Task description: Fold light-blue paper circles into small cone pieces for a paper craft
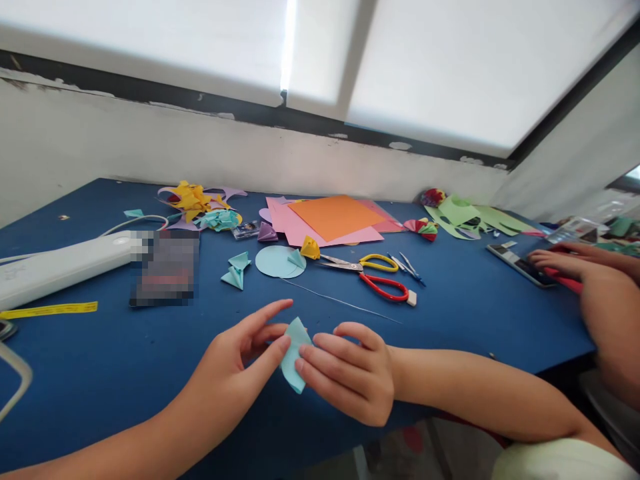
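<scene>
A light blue folded paper piece (296, 357) is held between both hands above the front of the blue table. My left hand (255, 350) pinches its left edge between thumb and fingers, with the index finger stretched out. My right hand (350, 373) has its fingertips on the paper's right side. Beyond the hands lie light blue paper circles (273, 261) and folded light blue pieces (237, 270). A yellow folded piece (310, 248) sits beside scissors (363, 268) with one yellow and one red handle. A thin wire or thread (340, 301) lies in front of them.
Orange paper (335, 217) and pink sheets (280, 223) lie at the back, between yellow paper flowers (189, 200) and green scraps (463, 217). On the left are a white power strip (75, 267) and a dark blurred object (167, 270). Another person's hands touch a phone (520, 265) at right.
</scene>
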{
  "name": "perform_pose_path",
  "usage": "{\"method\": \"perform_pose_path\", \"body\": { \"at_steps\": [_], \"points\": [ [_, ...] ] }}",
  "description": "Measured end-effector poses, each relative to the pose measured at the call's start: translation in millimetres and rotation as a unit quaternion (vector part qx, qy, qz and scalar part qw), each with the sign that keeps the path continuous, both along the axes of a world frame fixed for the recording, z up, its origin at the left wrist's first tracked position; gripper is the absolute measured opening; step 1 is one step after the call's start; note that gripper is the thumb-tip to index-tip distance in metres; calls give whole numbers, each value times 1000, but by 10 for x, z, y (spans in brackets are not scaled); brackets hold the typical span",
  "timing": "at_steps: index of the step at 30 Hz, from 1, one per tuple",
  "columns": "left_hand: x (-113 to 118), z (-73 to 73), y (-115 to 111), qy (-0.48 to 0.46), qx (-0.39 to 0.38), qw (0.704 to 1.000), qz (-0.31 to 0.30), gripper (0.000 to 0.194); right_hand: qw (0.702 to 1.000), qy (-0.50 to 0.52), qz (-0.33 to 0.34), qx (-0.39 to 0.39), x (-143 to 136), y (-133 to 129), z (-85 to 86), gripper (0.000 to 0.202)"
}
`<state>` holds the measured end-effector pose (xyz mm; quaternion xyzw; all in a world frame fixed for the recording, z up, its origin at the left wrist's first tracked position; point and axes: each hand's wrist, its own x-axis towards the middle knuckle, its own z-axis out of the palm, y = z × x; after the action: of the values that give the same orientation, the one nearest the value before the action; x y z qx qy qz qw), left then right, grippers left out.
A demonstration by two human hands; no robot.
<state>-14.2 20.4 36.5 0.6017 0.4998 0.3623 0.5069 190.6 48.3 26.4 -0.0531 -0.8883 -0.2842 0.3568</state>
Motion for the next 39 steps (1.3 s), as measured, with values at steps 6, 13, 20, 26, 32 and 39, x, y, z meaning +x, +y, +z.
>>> {"method": "perform_pose_path", "body": {
  "at_steps": [6,13,20,26,32,39],
  "points": [
    [-24,16,-3,30,38,999,4,29,1000,1,5,19,-11,-3,-15,21],
    [-32,17,-10,84,117,990,-7,24,997,30,30,-67,-3,9,-69,18],
    [-16,60,14,109,195,975,10,14,967,73,32,-242,-15,-14,-63,11],
    [-5,45,-24,112,156,980,42,11,885,144,-15,-442,-90,-85,6,4],
    [9,49,-35,76,110,988,80,11,919,126,-3,-373,-81,-56,0,6],
    [10,103,44,-170,-113,976,74,39,1000,5,15,-12,-9,-54,27,16]
  ]
}}
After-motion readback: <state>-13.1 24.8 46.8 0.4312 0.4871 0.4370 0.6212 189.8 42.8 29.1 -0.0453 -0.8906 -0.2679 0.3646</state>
